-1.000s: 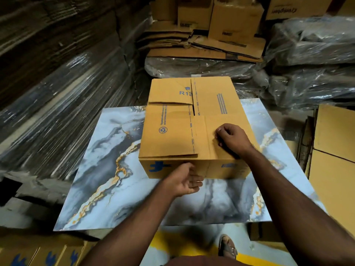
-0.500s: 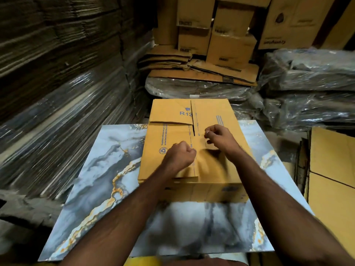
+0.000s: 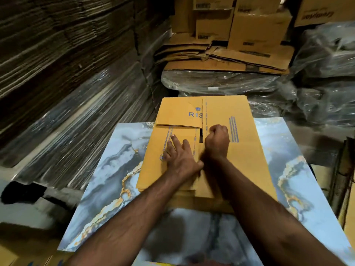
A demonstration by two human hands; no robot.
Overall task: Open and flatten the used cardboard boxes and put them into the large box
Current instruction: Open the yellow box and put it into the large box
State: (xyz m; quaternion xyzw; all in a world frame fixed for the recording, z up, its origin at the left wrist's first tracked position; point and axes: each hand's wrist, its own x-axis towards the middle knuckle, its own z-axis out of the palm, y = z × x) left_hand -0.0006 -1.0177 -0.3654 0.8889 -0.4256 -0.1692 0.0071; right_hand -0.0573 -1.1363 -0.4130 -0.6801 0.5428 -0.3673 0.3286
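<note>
A yellow-brown cardboard box (image 3: 240, 150) marked "R13" stands on a marble-patterned board (image 3: 115, 169), its top flaps folded shut with a small dark gap at the middle seam. My left hand (image 3: 178, 156) lies flat with spread fingers on the near left flap. My right hand (image 3: 218, 139) is curled into a fist on the right flap, just right of the gap. Nothing shows inside the fist. The large box cannot be made out for certain.
Flattened cartons (image 3: 221, 56) and upright boxes (image 3: 257, 27) are piled behind on plastic-wrapped bundles (image 3: 221, 83). Wrapped stacks of cardboard sheets (image 3: 67, 83) fill the left side. More wrapped bundles (image 3: 326, 73) and cardboard panels (image 3: 348, 208) stand at the right.
My left hand came up from the box's front face onto the top, made a fist, then spread flat on the left flap. My right hand closed into a fist by the seam.
</note>
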